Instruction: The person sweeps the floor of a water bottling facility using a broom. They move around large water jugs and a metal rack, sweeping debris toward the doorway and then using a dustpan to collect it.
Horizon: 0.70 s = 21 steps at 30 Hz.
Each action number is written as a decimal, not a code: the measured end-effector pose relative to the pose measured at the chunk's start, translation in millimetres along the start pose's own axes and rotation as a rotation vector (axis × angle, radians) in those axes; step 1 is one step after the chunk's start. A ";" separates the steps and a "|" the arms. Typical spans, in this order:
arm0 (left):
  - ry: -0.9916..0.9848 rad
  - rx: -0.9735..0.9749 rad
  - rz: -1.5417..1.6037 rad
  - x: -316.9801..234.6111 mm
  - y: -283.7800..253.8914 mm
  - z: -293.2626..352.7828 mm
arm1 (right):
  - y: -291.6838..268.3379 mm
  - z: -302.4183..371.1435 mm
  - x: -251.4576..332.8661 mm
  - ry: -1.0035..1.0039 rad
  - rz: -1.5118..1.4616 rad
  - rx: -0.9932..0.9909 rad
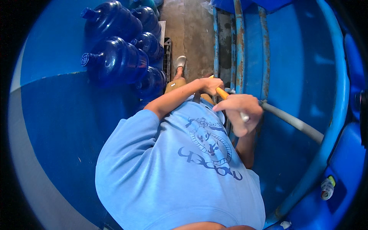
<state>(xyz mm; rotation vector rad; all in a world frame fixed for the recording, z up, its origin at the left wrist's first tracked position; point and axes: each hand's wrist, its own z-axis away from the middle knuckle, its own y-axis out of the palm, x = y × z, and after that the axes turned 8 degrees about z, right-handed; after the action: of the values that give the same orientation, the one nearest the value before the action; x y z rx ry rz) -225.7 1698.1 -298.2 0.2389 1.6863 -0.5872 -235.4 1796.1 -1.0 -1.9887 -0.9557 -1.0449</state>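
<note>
In front of my blue shirt, both hands are on a slim yellow-orange stick. My left hand is closed around its farther part. Nearer and to the right, my right hand is closed with the fingers curled about the stick's other end. A pale tip shows under the right hand's fingers and seems to be the end of the same stick. What is at the stick's far end is hidden, so I cannot tell what tool it is. The right hand is slightly blurred.
Large blue water jugs lie stacked on their sides at the left. A rusty blue metal frame stands at the right, with a grey pipe slanting from behind my right hand. A bottle lies at the lower right. Wet-looking concrete floor stretches ahead.
</note>
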 end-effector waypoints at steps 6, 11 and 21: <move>-0.063 -0.255 -0.012 69.7 -68.9 6.1 | 2.6 -83.8 -67.7 0.204 0.073 -0.134; -0.198 -0.362 -0.111 90.7 -158.5 32.2 | 28.0 -163.3 -107.9 0.202 0.173 -0.081; -0.179 -0.360 -0.258 107.2 -265.4 42.5 | 37.5 -215.8 -140.5 0.211 0.159 -0.161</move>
<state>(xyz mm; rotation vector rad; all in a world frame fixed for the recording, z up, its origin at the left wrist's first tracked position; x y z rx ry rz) -336.1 1434.0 -340.5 -0.2861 1.6250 -0.4674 -339.4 1560.2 -36.2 -1.9970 -0.6076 -1.2444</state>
